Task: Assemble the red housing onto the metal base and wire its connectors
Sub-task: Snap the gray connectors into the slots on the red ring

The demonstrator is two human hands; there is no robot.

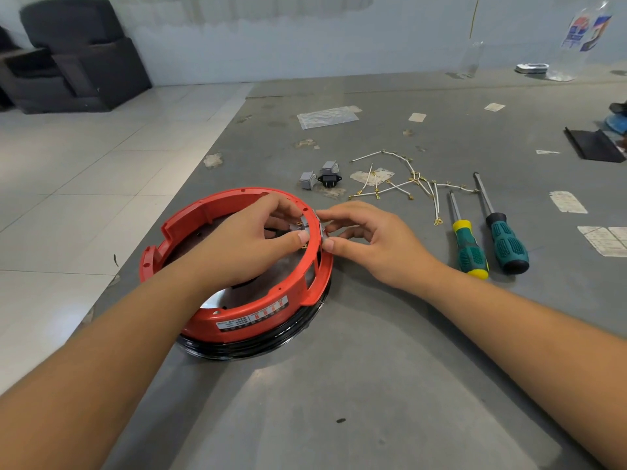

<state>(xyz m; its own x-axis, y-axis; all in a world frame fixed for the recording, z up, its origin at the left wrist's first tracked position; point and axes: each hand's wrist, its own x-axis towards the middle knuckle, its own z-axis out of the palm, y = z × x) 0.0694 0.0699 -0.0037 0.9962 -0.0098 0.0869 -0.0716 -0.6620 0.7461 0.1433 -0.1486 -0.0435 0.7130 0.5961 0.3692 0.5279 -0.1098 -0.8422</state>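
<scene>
At housing (237,310) rim, both hands pinch connector (310,227).

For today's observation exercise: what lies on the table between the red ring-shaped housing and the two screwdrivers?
In the head view, the person's right hand lies between the red ring-shaped plastic housing and the two green-handled screwdrivers.

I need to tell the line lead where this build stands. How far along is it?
Done: the red housing sits on the metal base. In hand: left hand and right hand are fitting a grey connector into its wall. Left: three connectors, the white wires, both screwdrivers.
</scene>
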